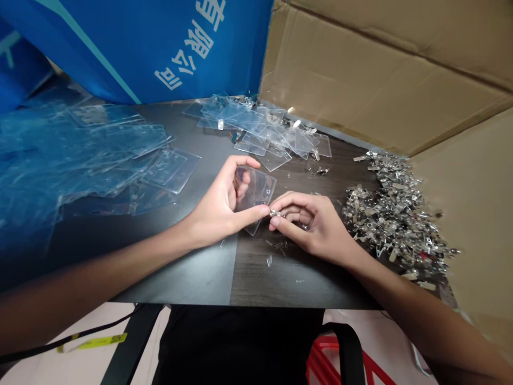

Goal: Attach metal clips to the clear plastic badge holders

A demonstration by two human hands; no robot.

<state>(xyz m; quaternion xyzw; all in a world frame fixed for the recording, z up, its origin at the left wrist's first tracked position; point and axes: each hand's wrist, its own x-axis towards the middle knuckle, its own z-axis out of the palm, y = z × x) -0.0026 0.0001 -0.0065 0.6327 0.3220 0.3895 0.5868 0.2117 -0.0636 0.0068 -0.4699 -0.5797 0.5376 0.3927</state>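
Observation:
Over the middle of the table, my left hand [224,206] holds a clear plastic badge holder [262,184], its fingers behind the sleeve and its thumb stretched toward the right. Close against that thumb, my right hand [308,219] pinches a small metal badge clip [274,213] between thumb and index finger. The clip is at the holder's right edge, near a punched hole; whether it is fastened there I cannot tell. The other right fingers are curled, with a bit of clear plastic showing under them.
Clear sleeves [112,155] cover the table's left side. Holders with clips [256,125] are heaped at the back. A large pile of metal clips [396,214] lies at right, against cardboard [380,69]. Small clear plastic scraps [269,261] dot the tabletop [192,278].

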